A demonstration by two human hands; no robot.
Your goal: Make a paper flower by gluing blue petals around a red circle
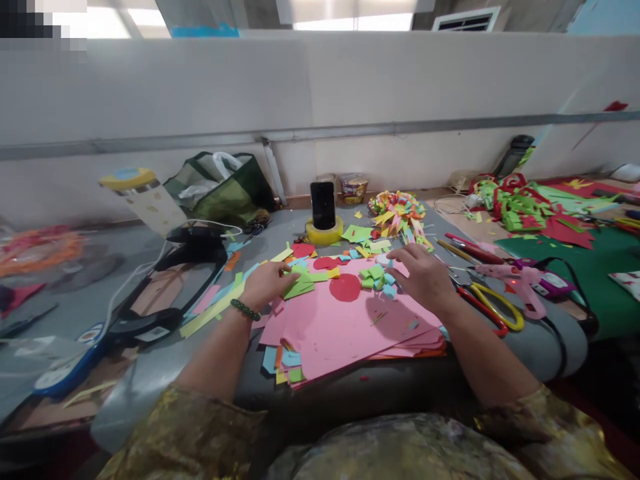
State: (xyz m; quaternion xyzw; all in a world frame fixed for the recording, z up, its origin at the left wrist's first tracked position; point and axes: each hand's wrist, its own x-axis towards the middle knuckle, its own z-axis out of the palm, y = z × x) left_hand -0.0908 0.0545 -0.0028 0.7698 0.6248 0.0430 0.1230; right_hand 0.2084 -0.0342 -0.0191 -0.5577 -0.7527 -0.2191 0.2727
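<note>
Green paper pieces lie at the left edge of a stack of pink paper sheets, which sits near the front edge of a grey tabletop, directly before the seated person. The left hand, a dark beaded bracelet at its wrist, has thumb and fingers drawn together at these pieces; whether it pinches one or only touches them, I cannot tell. The right hand is open, fingers curved and parted, just beside a small heap of folded green and light-blue bits on the stack's right side. Between the hands lies a flat red circle; the stack appears to serve as a pale work surface on which small scraps show up clearly.

Toward the back edge, a phone stands upright at a yellow tape roll, which probably acts as its stand. To its right rests a bright bundle of paper strips. Near the tabletop's right edge, beyond the right forearm, lie a pink glue gun with a small red light and looped tool handles, red and yellow, likely placed there to be within reach yet off the paper.
</note>
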